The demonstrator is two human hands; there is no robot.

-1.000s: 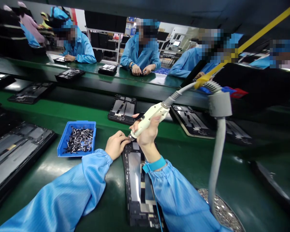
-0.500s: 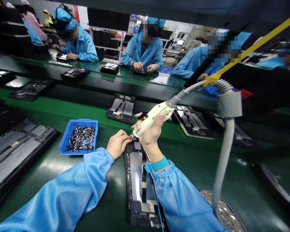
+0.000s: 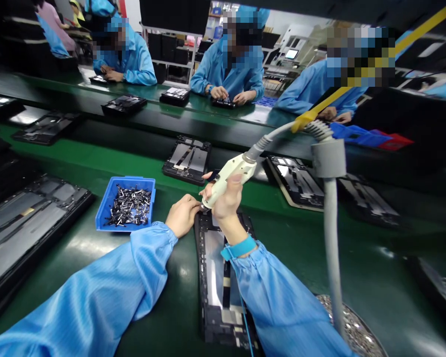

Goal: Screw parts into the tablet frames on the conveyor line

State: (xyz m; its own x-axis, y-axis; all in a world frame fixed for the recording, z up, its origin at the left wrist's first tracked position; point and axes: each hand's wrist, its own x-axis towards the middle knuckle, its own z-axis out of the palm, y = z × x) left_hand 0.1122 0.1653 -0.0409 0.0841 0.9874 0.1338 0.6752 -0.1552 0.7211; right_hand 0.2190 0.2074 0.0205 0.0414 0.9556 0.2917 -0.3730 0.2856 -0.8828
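Observation:
My right hand (image 3: 226, 201) is wrapped round a cream electric screwdriver (image 3: 228, 179), whose tip points down at the far left corner of a black panel frame (image 3: 217, 277) lying lengthwise before me. A grey hose (image 3: 329, 238) and a yellow cable run off the tool to the right. My left hand (image 3: 182, 220) rests with fingers curled and pinched at that same corner, right beside the tip; what it pinches is too small to make out. Both arms wear blue sleeves, and a blue strap circles my right wrist.
A blue tray (image 3: 107, 210) of small metal parts sits left of my hands. More black frames lie on the green belt (image 3: 96, 163) at left (image 3: 26, 223), ahead (image 3: 188, 158) and right (image 3: 297, 181). A dish of screws (image 3: 357, 332) is at lower right. Several people in blue coats work across the line.
The view has shifted a little; my hands and the screwdriver stay at the frame's far corner, the tool slightly lower and more upright.

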